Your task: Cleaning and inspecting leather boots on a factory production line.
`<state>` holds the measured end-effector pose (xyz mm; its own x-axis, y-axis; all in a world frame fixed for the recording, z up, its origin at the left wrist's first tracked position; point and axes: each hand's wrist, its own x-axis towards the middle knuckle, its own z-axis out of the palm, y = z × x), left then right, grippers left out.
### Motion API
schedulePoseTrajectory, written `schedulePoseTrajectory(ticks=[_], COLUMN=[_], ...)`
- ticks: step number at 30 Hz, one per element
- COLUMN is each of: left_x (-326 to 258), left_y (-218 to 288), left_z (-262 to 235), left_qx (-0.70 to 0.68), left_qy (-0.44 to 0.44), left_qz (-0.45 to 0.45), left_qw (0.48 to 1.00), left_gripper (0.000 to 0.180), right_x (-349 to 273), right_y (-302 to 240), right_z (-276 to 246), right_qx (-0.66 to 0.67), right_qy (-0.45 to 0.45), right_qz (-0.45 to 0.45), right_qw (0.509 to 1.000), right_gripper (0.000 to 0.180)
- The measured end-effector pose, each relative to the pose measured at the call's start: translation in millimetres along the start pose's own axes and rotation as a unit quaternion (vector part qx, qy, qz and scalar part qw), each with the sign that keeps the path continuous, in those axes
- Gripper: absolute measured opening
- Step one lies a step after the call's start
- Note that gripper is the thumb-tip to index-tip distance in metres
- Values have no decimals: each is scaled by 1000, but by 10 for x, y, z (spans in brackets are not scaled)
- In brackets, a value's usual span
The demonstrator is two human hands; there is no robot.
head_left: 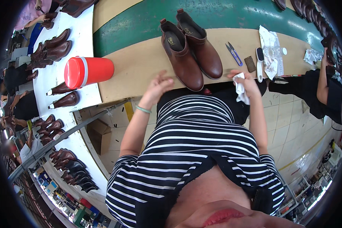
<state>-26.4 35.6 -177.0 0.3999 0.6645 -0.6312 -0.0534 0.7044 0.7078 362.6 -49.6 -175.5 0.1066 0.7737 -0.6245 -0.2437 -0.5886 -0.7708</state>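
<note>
A pair of brown leather ankle boots stands upright side by side on the tan bench top, the left boot (185,66) with its toe near the bench's front edge and the right boot (207,55) a little behind it. My left hand (158,87) hovers just left of the left boot's toe, apart from it, fingers loosely spread and nothing in them. To the right of the boots, my right hand (250,84) is closed around a crumpled white cloth (241,89), whose lower end hangs down from the fingers.
Thread snips (234,54), a brown pad (250,64), a brush (259,64) and a clear bottle (274,51) lie on the bench's right side. A red jug (97,71) lies on its side at the left. Beyond runs a green conveyor belt (140,26). Other people work on both sides.
</note>
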Motion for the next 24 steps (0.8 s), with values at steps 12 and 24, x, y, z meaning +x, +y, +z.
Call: schedulePoseTrajectory(ticks=[12,24], left_x=[227,-588], left_y=[-149,-158], left_z=[859,-112], left_qx=[-203,298], left_qy=[40,430], left_qz=[0,297], left_qw=[978,798], left_gripper=[59,52], right_x=[414,-418], right_y=[80,6], right_z=[467,672], right_qx=[214,-244], right_qy=[-146,108], right_qz=[109,-237], right_qw=[960,934], right_gripper=[30,51])
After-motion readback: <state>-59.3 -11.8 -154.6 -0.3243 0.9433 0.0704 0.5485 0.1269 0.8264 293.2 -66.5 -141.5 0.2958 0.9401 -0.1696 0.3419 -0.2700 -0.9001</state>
